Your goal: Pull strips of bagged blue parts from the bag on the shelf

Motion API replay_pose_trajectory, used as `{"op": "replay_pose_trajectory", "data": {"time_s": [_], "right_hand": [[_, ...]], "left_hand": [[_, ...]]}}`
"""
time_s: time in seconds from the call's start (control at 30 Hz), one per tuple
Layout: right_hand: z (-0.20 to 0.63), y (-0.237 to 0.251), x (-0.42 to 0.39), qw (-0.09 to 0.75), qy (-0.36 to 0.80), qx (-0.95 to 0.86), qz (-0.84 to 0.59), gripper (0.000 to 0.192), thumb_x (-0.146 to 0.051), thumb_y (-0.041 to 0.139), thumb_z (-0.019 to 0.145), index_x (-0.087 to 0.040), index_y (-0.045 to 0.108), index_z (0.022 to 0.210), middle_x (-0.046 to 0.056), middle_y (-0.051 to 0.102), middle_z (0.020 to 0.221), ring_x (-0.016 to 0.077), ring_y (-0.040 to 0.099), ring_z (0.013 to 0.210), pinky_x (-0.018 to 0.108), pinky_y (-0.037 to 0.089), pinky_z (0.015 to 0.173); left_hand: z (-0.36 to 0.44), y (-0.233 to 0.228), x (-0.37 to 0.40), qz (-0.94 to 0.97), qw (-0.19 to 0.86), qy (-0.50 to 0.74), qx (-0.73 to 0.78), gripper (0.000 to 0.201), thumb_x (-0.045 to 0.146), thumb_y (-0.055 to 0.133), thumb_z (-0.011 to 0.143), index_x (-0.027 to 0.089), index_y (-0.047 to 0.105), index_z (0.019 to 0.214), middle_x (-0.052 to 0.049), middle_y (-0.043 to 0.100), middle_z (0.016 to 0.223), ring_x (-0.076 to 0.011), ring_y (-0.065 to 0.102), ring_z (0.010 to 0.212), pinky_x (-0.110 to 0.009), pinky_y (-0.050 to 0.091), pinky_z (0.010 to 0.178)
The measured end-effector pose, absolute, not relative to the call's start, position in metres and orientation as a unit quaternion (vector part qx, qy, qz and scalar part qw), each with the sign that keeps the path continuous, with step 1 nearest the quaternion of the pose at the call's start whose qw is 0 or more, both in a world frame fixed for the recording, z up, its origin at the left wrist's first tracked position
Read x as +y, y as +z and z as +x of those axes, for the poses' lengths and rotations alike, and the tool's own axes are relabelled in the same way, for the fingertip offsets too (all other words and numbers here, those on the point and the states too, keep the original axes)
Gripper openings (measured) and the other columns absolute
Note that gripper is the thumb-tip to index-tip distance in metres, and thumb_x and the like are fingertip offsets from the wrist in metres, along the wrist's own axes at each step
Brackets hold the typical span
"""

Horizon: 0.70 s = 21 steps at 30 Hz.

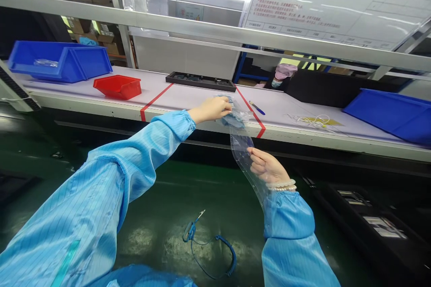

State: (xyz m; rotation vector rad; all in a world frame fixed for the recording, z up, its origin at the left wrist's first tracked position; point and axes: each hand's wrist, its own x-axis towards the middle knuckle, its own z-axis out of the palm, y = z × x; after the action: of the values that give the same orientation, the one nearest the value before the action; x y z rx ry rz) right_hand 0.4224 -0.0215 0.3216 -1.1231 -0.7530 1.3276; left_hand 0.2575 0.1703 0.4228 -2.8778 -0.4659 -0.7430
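Observation:
My left hand (213,108) is over the front edge of the white shelf, its fingers closed on a crumpled bundle of clear plastic (235,119) with a bluish tint. What lies inside the bundle is hard to make out. From it a long clear plastic strip (240,145) hangs down past the shelf edge. Lower and to the right, my right hand (267,166) pinches the edge of this strip between thumb and fingers. The strip's lower end passes behind my right wrist and sleeve.
On the shelf (188,101) stand a blue bin (84,63), a red bin (117,87), a black tray (201,81), a pen (257,107), white cables (313,120) and another blue bin (390,114). A coiled blue cord (232,253) lies below. Across the shelf is another person's pink cap (285,71).

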Motion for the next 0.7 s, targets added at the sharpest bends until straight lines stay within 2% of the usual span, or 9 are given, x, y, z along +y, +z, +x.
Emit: {"op": "replay_pose_trajectory", "data": {"time_s": [0.13,0.33,0.43,0.6,0.7], "right_hand": [[0.433,0.328,-0.029,0.564,0.559,-0.355,-0.494,0.028,-0.035,0.066,0.070,-0.015,0.055,0.086,-0.012,0.018,0.045,0.0018,0.013,0.035,0.020,0.010,0.037],[0.437,0.326,-0.038,0.574,0.531,-0.342,-0.521,0.032,-0.037,0.068,0.068,-0.014,0.057,0.087,-0.011,0.021,0.044,0.0011,0.017,0.035,0.018,0.011,0.037],[0.430,0.325,-0.033,0.556,0.538,-0.338,-0.537,0.035,-0.037,0.071,0.065,-0.013,0.057,0.086,-0.011,0.022,0.044,0.0013,0.018,0.035,0.018,0.011,0.036],[0.421,0.330,-0.023,0.529,0.548,-0.354,-0.542,0.033,-0.038,0.072,0.064,-0.016,0.048,0.067,-0.010,0.023,0.043,0.0021,0.019,0.035,0.018,0.011,0.033],[0.422,0.335,-0.017,0.537,0.553,-0.344,-0.536,0.029,-0.035,0.069,0.068,-0.016,0.047,0.068,-0.011,0.023,0.043,0.0020,0.017,0.035,0.017,0.013,0.033]], "left_hand": [[0.251,0.423,0.173,-0.952,0.134,-0.231,-0.150,0.027,0.024,0.042,0.086,0.019,0.066,0.097,-0.008,0.057,0.099,-0.0166,0.056,0.081,-0.025,0.037,0.062],[0.245,0.419,0.168,-0.951,0.176,-0.216,-0.136,0.026,0.021,0.042,0.086,0.018,0.065,0.099,-0.009,0.057,0.097,-0.0171,0.055,0.082,-0.025,0.036,0.062],[0.246,0.421,0.168,-0.948,0.160,-0.230,-0.151,0.029,0.021,0.040,0.087,0.019,0.064,0.101,-0.008,0.057,0.099,-0.0169,0.055,0.081,-0.025,0.035,0.059],[0.247,0.428,0.176,-0.955,0.088,-0.229,-0.169,0.031,0.024,0.038,0.088,0.020,0.065,0.102,-0.006,0.058,0.099,-0.0159,0.055,0.080,-0.025,0.035,0.058],[0.248,0.430,0.177,-0.956,0.079,-0.224,-0.172,0.031,0.028,0.039,0.088,0.019,0.066,0.101,-0.007,0.058,0.097,-0.0160,0.055,0.080,-0.025,0.036,0.059]]}}
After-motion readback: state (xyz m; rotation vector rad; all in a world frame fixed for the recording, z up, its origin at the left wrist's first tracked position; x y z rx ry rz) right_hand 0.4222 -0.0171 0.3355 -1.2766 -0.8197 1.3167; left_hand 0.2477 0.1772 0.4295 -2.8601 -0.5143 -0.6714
